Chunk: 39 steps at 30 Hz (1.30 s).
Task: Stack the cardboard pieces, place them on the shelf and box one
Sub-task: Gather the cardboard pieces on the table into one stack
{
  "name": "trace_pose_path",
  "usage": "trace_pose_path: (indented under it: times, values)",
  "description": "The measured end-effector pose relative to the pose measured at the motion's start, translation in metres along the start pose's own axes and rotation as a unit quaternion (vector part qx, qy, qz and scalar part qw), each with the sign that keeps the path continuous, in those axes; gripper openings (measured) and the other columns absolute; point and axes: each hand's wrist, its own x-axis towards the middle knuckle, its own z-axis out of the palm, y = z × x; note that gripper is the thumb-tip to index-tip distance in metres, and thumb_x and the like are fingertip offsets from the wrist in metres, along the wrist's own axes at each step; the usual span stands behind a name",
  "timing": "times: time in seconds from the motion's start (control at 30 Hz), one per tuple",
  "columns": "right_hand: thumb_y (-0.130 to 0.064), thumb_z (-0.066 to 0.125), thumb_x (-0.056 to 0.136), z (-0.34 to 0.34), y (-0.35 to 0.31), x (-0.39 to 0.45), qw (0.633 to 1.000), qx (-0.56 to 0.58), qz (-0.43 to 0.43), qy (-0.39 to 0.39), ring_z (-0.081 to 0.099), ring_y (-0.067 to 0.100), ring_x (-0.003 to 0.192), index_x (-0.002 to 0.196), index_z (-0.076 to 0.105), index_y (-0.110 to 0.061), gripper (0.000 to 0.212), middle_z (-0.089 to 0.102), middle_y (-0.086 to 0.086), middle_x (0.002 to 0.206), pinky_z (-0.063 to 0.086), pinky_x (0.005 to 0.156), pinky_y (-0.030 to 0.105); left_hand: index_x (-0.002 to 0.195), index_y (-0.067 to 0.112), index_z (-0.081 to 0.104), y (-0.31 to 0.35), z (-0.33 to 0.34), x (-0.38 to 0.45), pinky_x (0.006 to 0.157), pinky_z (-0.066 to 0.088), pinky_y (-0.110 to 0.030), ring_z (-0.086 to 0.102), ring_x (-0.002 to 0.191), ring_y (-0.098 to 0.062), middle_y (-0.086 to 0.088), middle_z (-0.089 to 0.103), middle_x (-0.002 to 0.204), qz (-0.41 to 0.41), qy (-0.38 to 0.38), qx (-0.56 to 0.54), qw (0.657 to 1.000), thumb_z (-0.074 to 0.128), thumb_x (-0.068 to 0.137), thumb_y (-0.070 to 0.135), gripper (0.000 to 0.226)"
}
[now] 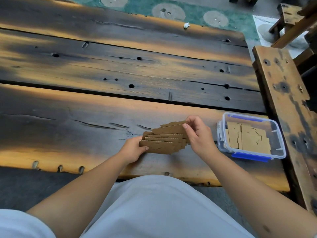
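1. Dark, scorched planks made up the table [85, 138] we worked at, with a green patterned rug [188, 12] on the floor beyond its far edge.
2. Our left hand [133, 151] gripped the near-left end of the cardboard pieces [163, 142], thumb on top and fingers curled underneath.
3. Our right hand [197, 133] pinched the far-right end of the upper sheets between thumb and fingers, lifting that end slightly.
4. Those sheets lay fanned, not squared: each was offset from the one below, with the long axis running from near-left up to far-right between the two hands. The fan sat at or just above the near plank; contact with the wood could not be told.
5. We judged the step in hand to be evening up the fan into a tidy stack, which would need the two ends pushed towards each other.
6. Just beside our right hand, further right, stood a clear plastic box [281, 134] with blue latches, lidless, holding at least one flat cardboard cut-out [248, 140] on its floor.
7. Our right hand was plainly the nearer one to that box.
8. No shelf could be identified with certainty; a wooden bench [283, 93] ran along the table's right edge.
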Motion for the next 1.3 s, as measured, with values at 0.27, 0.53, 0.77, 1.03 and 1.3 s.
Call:
trace_pose_path:
  times: [0.27,0.53,0.77,1.03,1.3]
  values:
    - [-0.01,0.055,0.096,0.029,-0.006,-0.012,0.99,0.09,0.102,-0.044,0.053,0.011,0.09,0.104,0.052,-0.025,0.017,0.055,-0.005,0.094,0.043,0.083,0.027,0.102,0.032,0.061,-0.001,-0.001,-0.004,0.086,0.045,-0.025,0.062,0.097,-0.012,0.009,0.068,0.101,-0.007,0.003,-0.049,0.999,0.075,0.079,0.009,0.035]
    - [-0.011,0.054,0.096,0.029,-0.005,-0.011,0.996,-0.02,0.072,-0.039,0.05,0.007,0.075,0.09,0.056,-0.025,0.016,0.057,-0.01,0.08,0.039,0.066,0.021,0.103,0.035,0.063,-0.006,0.002,-0.008,0.093,0.047,-0.03,0.063,0.101,-0.012,0.007,0.07,0.105,-0.001,-0.013,-0.064,0.998,0.071,0.083,0.01,0.033]
    - [-0.006,0.049,0.097,0.017,-0.01,-0.007,0.997,0.03,0.044,0.055,0.059,0.021,0.087,0.095,0.055,-0.024,0.019,0.063,0.002,0.091,0.048,0.078,0.038,0.106,0.032,0.064,-0.006,0.002,-0.007,0.094,0.048,-0.032,0.064,0.103,-0.015,0.005,0.071,0.108,-0.005,-0.016,-0.073,0.997,0.067,0.087,0.013,0.027]
    - [-0.003,0.046,0.098,0.009,-0.018,0.0,0.982,0.136,0.063,0.116,0.062,0.032,0.099,0.091,0.054,-0.032,0.031,0.059,-0.005,0.092,0.05,0.09,0.053,0.101,0.036,0.065,-0.004,0.001,-0.007,0.088,0.047,-0.026,0.064,0.098,-0.009,0.01,0.071,0.104,-0.003,-0.018,-0.079,0.997,0.066,0.088,0.012,0.027]
    - [-0.02,0.058,0.095,0.012,0.001,-0.008,0.998,-0.022,0.034,-0.038,0.054,0.002,0.095,0.115,0.056,-0.028,0.022,0.055,-0.013,0.106,0.046,0.085,0.022,0.099,0.036,0.064,-0.005,0.003,-0.007,0.084,0.045,-0.023,0.063,0.096,-0.007,0.012,0.07,0.102,-0.003,-0.016,-0.066,0.998,0.066,0.088,0.013,0.025]
